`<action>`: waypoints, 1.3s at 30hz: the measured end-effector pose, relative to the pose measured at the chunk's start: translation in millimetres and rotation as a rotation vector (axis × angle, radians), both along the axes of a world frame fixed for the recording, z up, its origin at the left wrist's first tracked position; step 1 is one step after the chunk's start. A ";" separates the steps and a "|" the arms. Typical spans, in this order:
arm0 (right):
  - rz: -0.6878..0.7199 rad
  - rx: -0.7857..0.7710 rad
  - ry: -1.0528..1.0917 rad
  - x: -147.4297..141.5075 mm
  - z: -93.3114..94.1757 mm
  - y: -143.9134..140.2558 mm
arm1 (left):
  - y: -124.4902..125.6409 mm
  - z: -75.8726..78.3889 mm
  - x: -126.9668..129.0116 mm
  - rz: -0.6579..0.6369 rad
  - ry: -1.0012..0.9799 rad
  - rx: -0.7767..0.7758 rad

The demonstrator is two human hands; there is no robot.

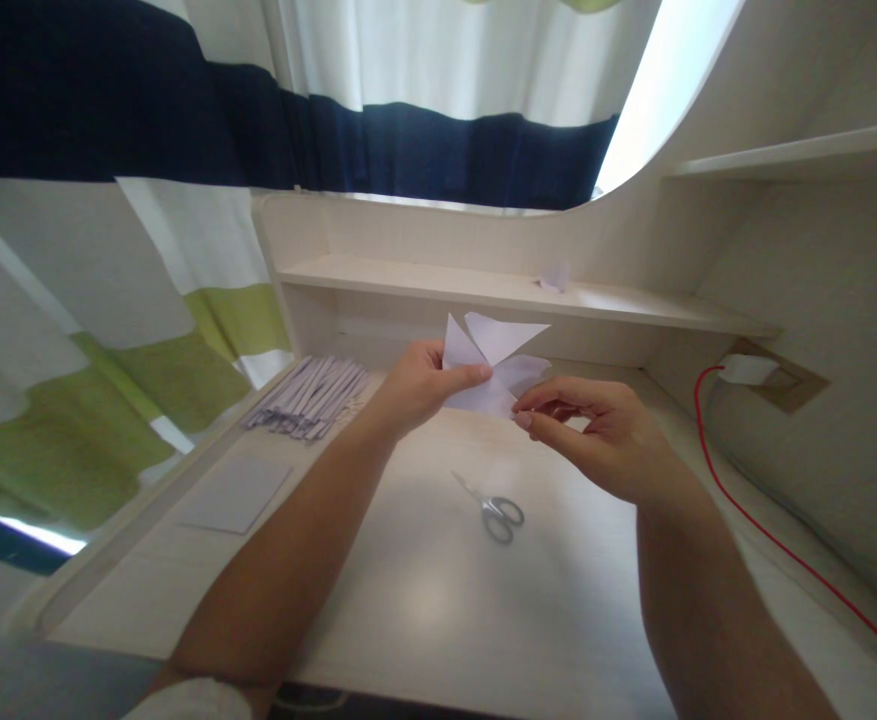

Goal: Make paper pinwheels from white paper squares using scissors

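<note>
A folded white paper shape (494,362) with pointed flaps is held above the desk. My left hand (417,385) grips its left side, thumb on top. My right hand (599,435) pinches its lower right edge between thumb and fingers. Small silver scissors (496,510) lie on the pale desk (423,590) below the hands, touched by neither hand.
A bundle of paper strips (310,397) lies at the desk's back left, with a flat sheet (237,495) in front of it. A small folded paper piece (556,277) sits on the shelf. A red cable (768,530) runs from a wall plug (747,370) on the right. Curtains hang to the left.
</note>
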State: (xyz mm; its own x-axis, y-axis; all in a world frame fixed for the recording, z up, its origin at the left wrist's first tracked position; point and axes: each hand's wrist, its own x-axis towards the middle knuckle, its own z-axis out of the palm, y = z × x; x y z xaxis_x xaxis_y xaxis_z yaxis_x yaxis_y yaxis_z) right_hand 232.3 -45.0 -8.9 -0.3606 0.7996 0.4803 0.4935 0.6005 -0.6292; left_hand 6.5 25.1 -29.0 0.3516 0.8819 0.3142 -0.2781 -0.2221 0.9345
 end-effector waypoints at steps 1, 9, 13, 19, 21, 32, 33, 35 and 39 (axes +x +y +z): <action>-0.003 0.005 0.001 -0.2 -0.3 0.4 | 0.6 -0.5 -0.1 -0.001 -0.005 0.004; -0.019 0.000 0.023 -2.1 -0.1 0.5 | 0.6 -1.9 2.4 0.033 -0.004 0.010; -0.046 0.014 0.021 -1.7 -2.0 2.2 | 0.5 -2.6 3.6 0.033 -0.009 0.017; -0.074 0.024 0.013 -2.2 -3.5 2.8 | 2.8 -4.6 3.8 0.044 0.013 0.036; -0.091 0.030 0.023 -2.4 -4.1 3.0 | 3.3 -4.9 4.0 0.050 0.018 0.043; -0.090 0.041 0.044 -1.9 -5.8 3.6 | 2.9 -3.7 5.3 0.060 0.034 0.059; -0.088 0.041 0.045 -2.1 -5.6 3.5 | 2.9 -3.6 5.4 0.059 0.035 0.060; -0.082 0.039 0.045 -2.3 -5.0 3.1 | 2.6 -3.5 5.5 0.057 0.037 0.059; -0.064 0.018 0.002 -1.7 -3.8 2.5 | 1.4 -3.2 5.5 0.060 0.041 0.047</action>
